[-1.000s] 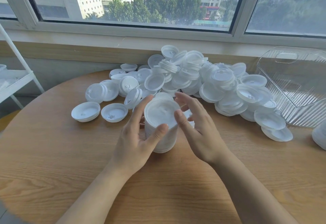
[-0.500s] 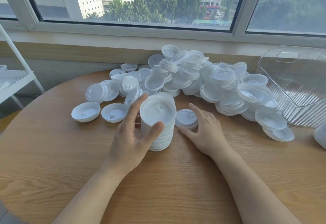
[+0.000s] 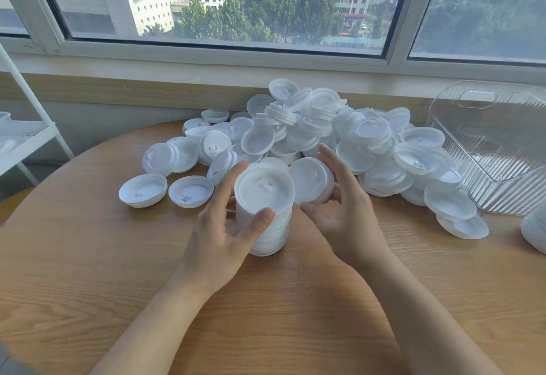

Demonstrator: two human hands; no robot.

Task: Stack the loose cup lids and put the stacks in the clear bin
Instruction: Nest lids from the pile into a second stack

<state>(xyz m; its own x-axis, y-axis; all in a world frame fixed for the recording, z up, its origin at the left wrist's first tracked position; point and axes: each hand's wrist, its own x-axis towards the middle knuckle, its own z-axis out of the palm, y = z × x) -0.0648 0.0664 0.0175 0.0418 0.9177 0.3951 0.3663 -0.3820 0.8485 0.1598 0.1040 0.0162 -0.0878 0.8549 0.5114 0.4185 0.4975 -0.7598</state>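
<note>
A tall stack of lids stands on the round wooden table. The stack goes straight up and down, with just a little lean, and its flat top faces up at the camera. The left hand holds it around the side. The thumb presses on the near side and the fingers curl round the far side.

The right hand holds a few lids nested together, up off the table. They are just beside the top of the stack, on its right, and almost touch it. These lids are tipped, so their round face points toward the stack and the camera. The fingers bend round their far edge and the thumb reaches in below them.

Behind the hands is a big pile of loose lids. They point every which way. Two lids lie alone to the left of the stack, open side up.

The clear bin sits on the right side of the table, tipped so its opening faces the pile. A white shelf stands at the far left. A window is behind the table.
</note>
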